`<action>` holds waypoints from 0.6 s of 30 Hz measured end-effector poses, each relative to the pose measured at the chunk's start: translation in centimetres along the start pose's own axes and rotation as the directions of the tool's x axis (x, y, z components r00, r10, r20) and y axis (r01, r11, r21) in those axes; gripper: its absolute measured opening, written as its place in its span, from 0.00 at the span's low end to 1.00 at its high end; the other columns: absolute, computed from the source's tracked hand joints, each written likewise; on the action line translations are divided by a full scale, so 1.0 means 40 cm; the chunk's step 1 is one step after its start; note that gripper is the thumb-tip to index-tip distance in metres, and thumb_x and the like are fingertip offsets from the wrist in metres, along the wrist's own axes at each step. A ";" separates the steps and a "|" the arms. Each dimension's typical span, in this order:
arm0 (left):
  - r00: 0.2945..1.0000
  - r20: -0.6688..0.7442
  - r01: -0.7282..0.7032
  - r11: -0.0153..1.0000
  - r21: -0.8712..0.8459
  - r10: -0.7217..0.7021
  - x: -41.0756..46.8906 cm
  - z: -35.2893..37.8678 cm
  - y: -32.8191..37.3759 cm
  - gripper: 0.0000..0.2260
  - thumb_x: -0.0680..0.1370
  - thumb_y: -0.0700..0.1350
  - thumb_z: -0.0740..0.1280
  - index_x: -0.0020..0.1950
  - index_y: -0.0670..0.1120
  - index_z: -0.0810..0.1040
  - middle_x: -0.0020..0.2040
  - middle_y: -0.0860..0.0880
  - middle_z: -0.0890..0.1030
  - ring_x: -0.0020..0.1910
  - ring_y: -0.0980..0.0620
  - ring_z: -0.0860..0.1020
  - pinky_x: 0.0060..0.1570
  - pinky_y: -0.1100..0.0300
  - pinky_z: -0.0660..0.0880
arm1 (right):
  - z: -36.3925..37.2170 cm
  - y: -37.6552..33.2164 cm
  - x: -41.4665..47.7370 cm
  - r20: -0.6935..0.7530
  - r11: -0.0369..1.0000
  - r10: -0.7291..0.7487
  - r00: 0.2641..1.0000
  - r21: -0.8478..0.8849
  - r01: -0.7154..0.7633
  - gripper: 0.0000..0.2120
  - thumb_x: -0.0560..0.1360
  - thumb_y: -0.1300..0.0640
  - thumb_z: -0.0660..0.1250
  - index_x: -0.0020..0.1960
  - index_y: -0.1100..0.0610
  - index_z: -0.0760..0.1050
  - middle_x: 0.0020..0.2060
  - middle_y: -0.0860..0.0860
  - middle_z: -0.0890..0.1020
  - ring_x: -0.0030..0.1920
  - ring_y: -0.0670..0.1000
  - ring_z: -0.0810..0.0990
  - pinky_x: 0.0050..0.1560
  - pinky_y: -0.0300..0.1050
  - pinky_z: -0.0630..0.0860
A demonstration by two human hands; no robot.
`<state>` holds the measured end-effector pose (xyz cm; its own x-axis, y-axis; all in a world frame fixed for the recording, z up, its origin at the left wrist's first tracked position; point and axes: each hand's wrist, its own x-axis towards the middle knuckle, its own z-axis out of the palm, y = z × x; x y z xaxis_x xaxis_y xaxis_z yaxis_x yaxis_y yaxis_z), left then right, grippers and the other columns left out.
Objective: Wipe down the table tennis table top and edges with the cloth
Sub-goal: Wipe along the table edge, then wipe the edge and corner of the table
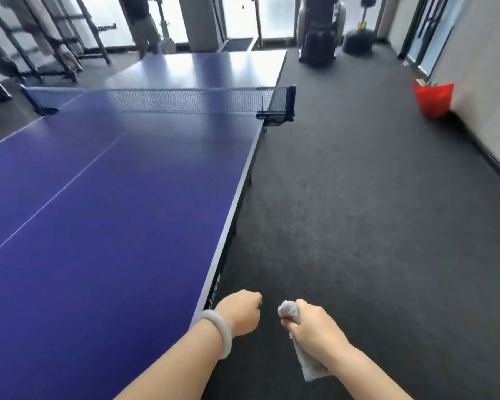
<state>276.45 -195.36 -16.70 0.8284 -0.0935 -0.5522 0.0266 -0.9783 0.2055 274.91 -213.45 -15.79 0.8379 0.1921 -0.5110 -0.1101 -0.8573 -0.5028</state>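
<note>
The blue table tennis table fills the left of the view, its right side edge running toward the net. My right hand grips a bunched grey cloth, whose tail hangs below my wrist, over the carpet just right of the table's near corner. My left hand, with a pale bangle on the wrist, hovers beside the table edge with fingers curled and nothing in it. Neither hand touches the table.
Dark carpet stretches along the table's right side. A red bucket stands by the right wall. Punch bags and stands sit at the far end, racks at the far left, and a person's legs beyond the table.
</note>
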 end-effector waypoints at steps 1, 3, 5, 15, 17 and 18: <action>0.999 -0.037 -0.019 1.000 -0.012 0.018 0.016 -0.023 0.036 0.16 0.81 0.43 0.54 0.66 0.46 0.73 0.62 0.46 0.78 0.58 0.43 0.78 0.56 0.49 0.76 | -0.048 0.005 0.011 -0.003 1.000 -0.014 1.000 -0.029 0.013 0.13 0.79 0.44 0.62 0.54 0.54 0.71 0.51 0.49 0.80 0.52 0.53 0.80 0.52 0.48 0.76; 0.995 -0.088 -0.049 0.999 -0.020 0.047 0.050 -0.068 0.098 0.15 0.81 0.44 0.54 0.64 0.46 0.74 0.61 0.45 0.79 0.57 0.43 0.78 0.56 0.49 0.76 | -0.135 0.015 0.038 -0.008 0.997 -0.030 1.000 -0.075 0.029 0.13 0.79 0.44 0.62 0.55 0.54 0.72 0.53 0.50 0.81 0.53 0.53 0.80 0.52 0.47 0.75; 0.991 -0.117 -0.069 0.997 -0.032 0.065 0.093 -0.116 0.140 0.14 0.81 0.44 0.54 0.62 0.46 0.75 0.59 0.45 0.79 0.55 0.43 0.78 0.55 0.49 0.76 | -0.209 0.019 0.077 -0.027 0.994 -0.031 0.999 -0.103 0.028 0.13 0.79 0.45 0.62 0.55 0.54 0.71 0.55 0.51 0.81 0.55 0.54 0.80 0.51 0.46 0.73; 0.973 -0.218 -0.119 0.978 -0.170 0.080 0.527 -0.419 0.185 0.15 0.83 0.50 0.55 0.57 0.43 0.77 0.57 0.44 0.80 0.55 0.43 0.78 0.54 0.52 0.74 | -0.515 -0.026 0.507 -0.111 0.996 -0.035 0.993 -0.088 0.026 0.12 0.81 0.45 0.62 0.48 0.53 0.66 0.55 0.55 0.80 0.56 0.57 0.79 0.49 0.48 0.70; 0.975 -0.200 -0.136 0.974 -0.182 0.099 0.637 -0.482 0.195 0.15 0.83 0.50 0.55 0.57 0.43 0.76 0.57 0.44 0.80 0.55 0.43 0.78 0.54 0.52 0.74 | -0.578 -0.040 0.613 -0.118 0.998 -0.012 0.993 -0.070 0.004 0.12 0.81 0.45 0.63 0.49 0.53 0.67 0.55 0.55 0.80 0.56 0.57 0.78 0.50 0.48 0.70; 0.977 -0.179 -0.144 0.975 -0.171 0.113 0.682 -0.509 0.204 0.14 0.83 0.50 0.55 0.57 0.43 0.76 0.57 0.44 0.80 0.55 0.43 0.78 0.53 0.52 0.74 | -0.612 -0.047 0.657 -0.110 0.997 0.002 0.994 -0.070 -0.010 0.12 0.80 0.45 0.63 0.49 0.53 0.68 0.55 0.55 0.80 0.56 0.57 0.78 0.50 0.48 0.71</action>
<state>310.67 -202.11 -13.63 0.9130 -0.1689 -0.3714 0.0019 -0.9085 0.4179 310.24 -218.47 -11.22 0.8915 0.1367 -0.4320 -0.0805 -0.8905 -0.4478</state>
